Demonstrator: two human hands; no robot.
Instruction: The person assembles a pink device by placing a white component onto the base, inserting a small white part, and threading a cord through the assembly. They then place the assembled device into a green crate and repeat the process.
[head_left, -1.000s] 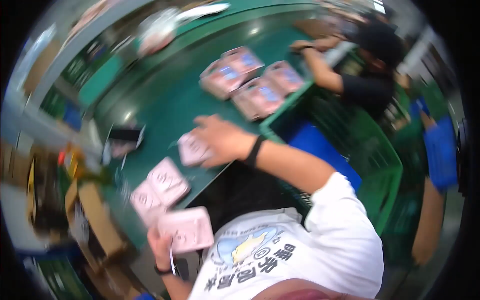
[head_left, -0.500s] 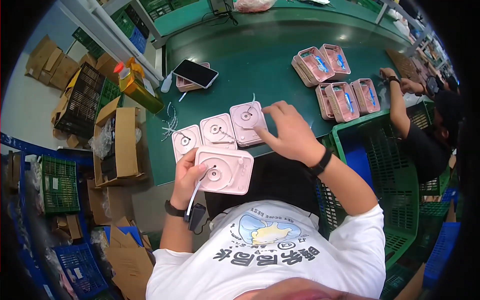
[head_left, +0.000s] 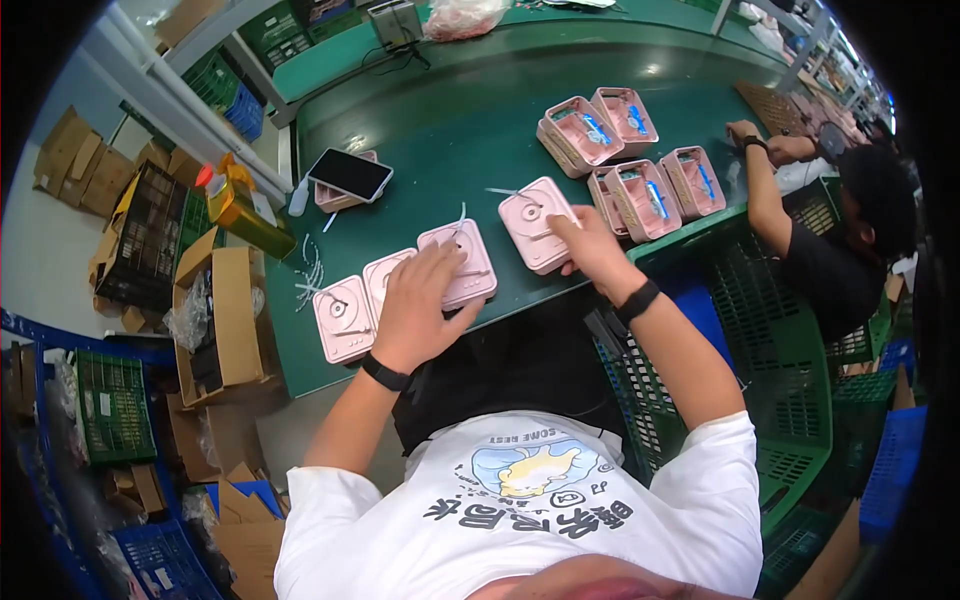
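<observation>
My right hand (head_left: 598,250) grips the lower right corner of a pink turntable-shaped case (head_left: 530,212), thumb on top and fingers at its side. A pale wire sticks out from this case toward the left. My left hand (head_left: 420,305) reaches over a row of similar cases, fingers stretched out and thumb apart. Its fingertips lie over the row's right case (head_left: 470,262), which has a wire standing up. Partly hidden under that hand is the middle case (head_left: 378,272). The left case (head_left: 343,320) lies uncovered near the table edge.
Open pink housings (head_left: 645,205) with blue parts stand at the right. A black phone (head_left: 350,174) rests on a pink case at the far left, near loose wires (head_left: 310,275) and a yellow-green can (head_left: 245,212). A green crate (head_left: 790,400) stands beside me; a co-worker (head_left: 790,215) sits at the right.
The case that my left hand held up is no longer in it; that hand now lies over the row. My right hand has closed on a case right of the row. The view has shifted.
</observation>
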